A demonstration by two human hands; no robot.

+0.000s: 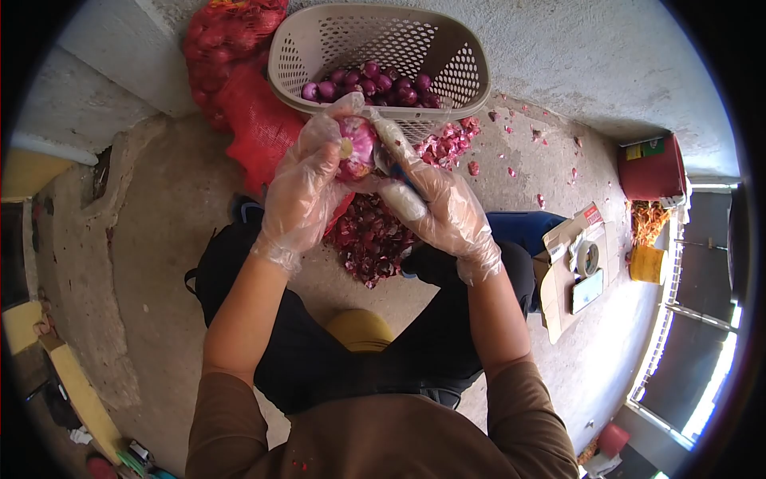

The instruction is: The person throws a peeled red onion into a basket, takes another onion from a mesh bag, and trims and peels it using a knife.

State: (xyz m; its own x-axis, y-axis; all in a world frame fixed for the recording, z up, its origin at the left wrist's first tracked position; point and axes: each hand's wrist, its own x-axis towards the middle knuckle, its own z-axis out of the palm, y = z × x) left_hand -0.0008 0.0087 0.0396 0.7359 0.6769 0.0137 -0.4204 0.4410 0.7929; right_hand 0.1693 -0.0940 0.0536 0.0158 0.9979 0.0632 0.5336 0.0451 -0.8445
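Both hands wear clear plastic gloves and meet at the upper middle of the view. My left hand (302, 180) is closed round the left side of a red onion (358, 148). From the right, my right hand (437, 195) grips a small knife (396, 171) with a dark blue handle, its blade beside the onion. White wrapping shows on some right-hand fingers. Peeled onions (371, 84) lie in a beige basket (481, 60) beyond the hands. Below the hands, a heap of dark red onion skins (371, 243) lies on the floor.
Red mesh sacks (219, 60) of onions stand left of the basket. More skins (449, 144) are scattered to its right. Cardboard (556, 299) holds a tape roll (588, 258) and a phone-like object (588, 292). A red bucket (650, 169) stands far right, by the wall.
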